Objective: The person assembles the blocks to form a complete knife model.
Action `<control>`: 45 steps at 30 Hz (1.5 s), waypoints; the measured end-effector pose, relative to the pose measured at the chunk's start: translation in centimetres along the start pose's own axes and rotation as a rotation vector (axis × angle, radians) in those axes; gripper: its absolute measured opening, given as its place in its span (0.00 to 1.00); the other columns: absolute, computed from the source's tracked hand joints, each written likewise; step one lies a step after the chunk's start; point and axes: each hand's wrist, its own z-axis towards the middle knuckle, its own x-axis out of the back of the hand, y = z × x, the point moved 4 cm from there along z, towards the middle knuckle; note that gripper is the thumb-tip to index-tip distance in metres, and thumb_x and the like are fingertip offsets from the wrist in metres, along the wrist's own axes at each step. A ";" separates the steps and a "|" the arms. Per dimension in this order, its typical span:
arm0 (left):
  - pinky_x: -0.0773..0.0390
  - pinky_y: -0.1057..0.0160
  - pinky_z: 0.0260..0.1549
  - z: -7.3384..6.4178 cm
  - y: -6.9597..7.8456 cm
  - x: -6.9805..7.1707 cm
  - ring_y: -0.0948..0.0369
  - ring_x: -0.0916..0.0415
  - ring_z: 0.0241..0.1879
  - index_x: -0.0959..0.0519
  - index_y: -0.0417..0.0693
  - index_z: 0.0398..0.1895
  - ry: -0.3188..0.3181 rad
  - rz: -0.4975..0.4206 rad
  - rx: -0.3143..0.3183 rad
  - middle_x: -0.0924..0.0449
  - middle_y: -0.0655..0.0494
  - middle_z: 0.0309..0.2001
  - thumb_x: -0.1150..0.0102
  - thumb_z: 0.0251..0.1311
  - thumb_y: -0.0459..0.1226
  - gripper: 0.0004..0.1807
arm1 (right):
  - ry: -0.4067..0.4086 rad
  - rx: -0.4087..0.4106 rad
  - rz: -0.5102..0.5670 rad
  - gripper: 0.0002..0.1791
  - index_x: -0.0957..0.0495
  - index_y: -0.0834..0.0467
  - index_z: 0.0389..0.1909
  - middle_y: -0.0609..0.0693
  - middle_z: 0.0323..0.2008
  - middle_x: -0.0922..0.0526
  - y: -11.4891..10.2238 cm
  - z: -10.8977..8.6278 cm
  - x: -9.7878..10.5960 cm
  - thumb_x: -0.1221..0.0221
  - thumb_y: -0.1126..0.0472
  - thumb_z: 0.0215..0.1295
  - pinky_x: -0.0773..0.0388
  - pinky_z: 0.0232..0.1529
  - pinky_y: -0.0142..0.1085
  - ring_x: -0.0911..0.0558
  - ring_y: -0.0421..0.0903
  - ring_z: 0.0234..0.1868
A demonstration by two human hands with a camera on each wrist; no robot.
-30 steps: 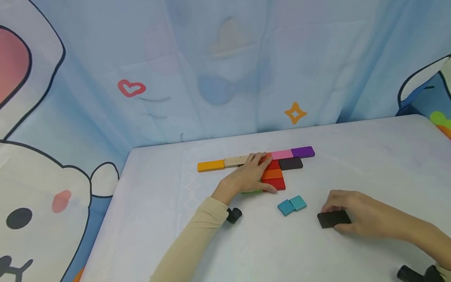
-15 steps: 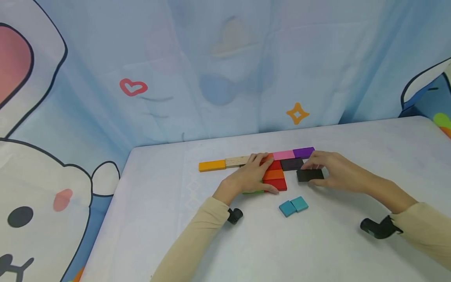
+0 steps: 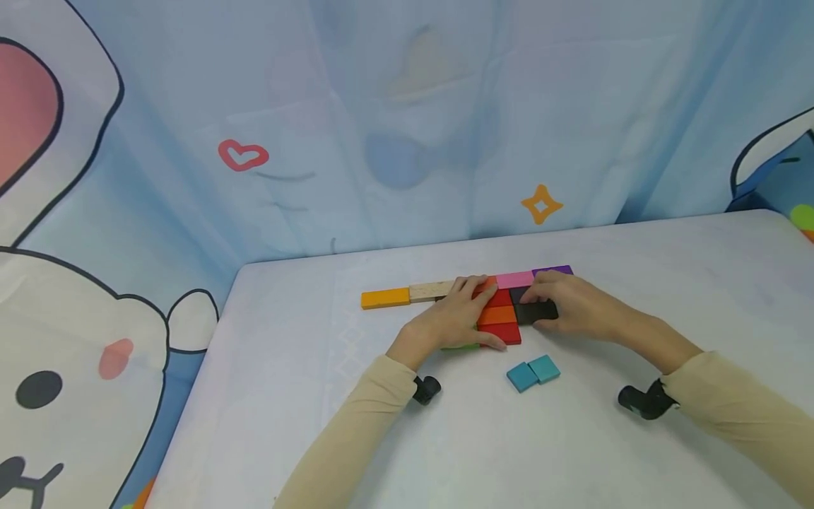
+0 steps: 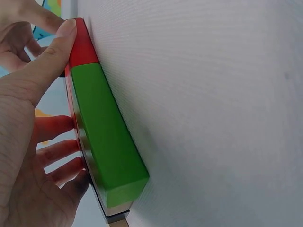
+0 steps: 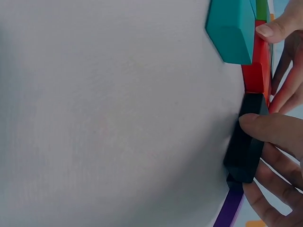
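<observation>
My right hand [image 3: 575, 307] pinches a black block [image 3: 535, 313] between thumb and fingers. In the head view its left end meets the orange block [image 3: 497, 315] and the near red block [image 3: 499, 334]. The right wrist view shows the thumb on the near side of the black block [image 5: 242, 146]. My left hand [image 3: 448, 318] rests spread across the flat arrangement of blocks, covering its middle. Its thumb touches the red block [image 4: 83, 45] beside a green block [image 4: 106, 127], in the left wrist view. The other fingers lie across the top.
Along the far row are a yellow block [image 3: 385, 298], a plain wood block [image 3: 429, 290], a pink block [image 3: 514, 280] and a purple block [image 3: 553, 269]. Two teal blocks [image 3: 533, 373] lie nearer me. A blue printed curtain [image 3: 343, 127] hangs behind the white table [image 3: 305, 367].
My right hand has carried the black block from the right side of the table, leftward and away from me, up against the arrangement. The left hand has stayed in place.
</observation>
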 end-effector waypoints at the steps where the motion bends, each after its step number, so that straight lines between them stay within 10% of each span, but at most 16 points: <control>1: 0.35 0.65 0.72 0.0 0.0 0.0 0.54 0.53 0.79 0.50 0.50 0.86 -0.001 -0.002 0.002 0.54 0.50 0.84 0.39 0.64 0.67 0.57 | 0.002 0.001 -0.006 0.19 0.12 0.64 0.46 0.63 0.50 0.17 -0.1 0.0 -0.1 0.21 0.68 0.52 0.17 0.54 0.60 0.19 0.64 0.53; 35: 0.34 0.62 0.72 0.0 0.1 0.1 0.53 0.54 0.80 0.51 0.50 0.86 -0.001 -0.006 0.000 0.55 0.50 0.84 0.39 0.64 0.67 0.57 | 0.059 -0.004 0.024 0.21 0.13 0.62 0.47 0.58 0.46 0.20 0.6 -0.7 0.4 0.20 0.69 0.51 0.16 0.53 0.56 0.21 0.60 0.53; 45: 0.35 0.63 0.73 0.0 0.1 0.1 0.54 0.55 0.80 0.51 0.50 0.86 -0.008 -0.024 0.005 0.56 0.51 0.84 0.38 0.64 0.67 0.57 | 0.055 0.109 0.057 0.14 0.12 0.54 0.42 0.46 0.43 0.19 -2.0 -2.2 0.4 0.21 0.63 0.56 0.13 0.49 0.48 0.19 0.50 0.48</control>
